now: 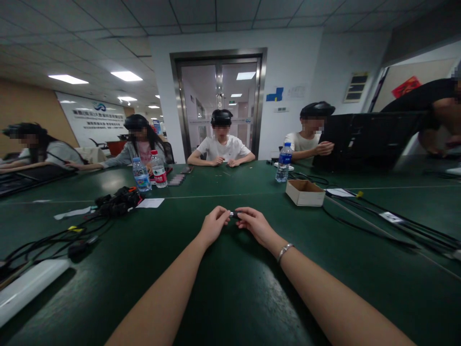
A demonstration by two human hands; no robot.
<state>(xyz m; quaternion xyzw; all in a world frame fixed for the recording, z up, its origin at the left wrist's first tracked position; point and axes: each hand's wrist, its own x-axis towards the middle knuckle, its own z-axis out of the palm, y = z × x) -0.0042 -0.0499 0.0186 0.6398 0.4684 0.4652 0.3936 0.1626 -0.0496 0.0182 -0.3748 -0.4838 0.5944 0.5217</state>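
Above the green table (230,283), both hands meet in front of me at a small, slim object (234,214) with a silver end and a black body; it is too small to tell its kind. My left hand (215,223) pinches the silver end between thumb and fingertips. From the other side, my right hand (255,226) grips the black part, its fingers closed. A silver bracelet (284,252) circles my right wrist. The fingertips hide part of the object.
An open cardboard box (305,197) and a water bottle (284,163) stand ahead right, near cables (406,226) and a black monitor (363,142). Two bottles, black gear (117,202) and a white power strip (32,288) are left. Several people sit around the table.
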